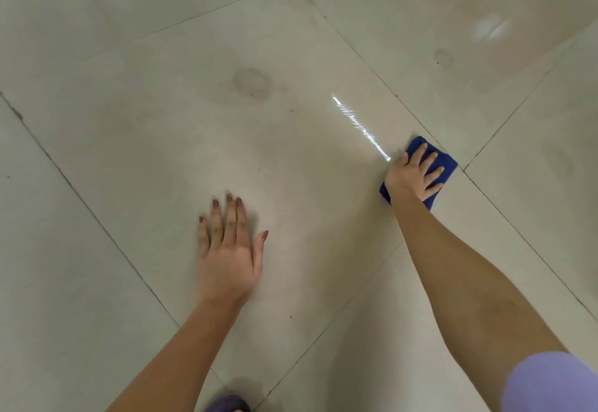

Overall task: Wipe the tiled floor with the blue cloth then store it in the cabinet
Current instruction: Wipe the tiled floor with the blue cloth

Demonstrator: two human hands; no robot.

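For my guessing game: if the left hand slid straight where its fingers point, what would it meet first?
Probably the ringed stain, across bare tiled floor. The left hand lies flat, fingers aimed roughly at it; nothing solid shows between.

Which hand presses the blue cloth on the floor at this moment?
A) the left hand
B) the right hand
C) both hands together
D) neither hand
B: the right hand lies with spread fingers on the blue cloth, while the left hand rests flat on the bare tiled floor, apart from the cloth.
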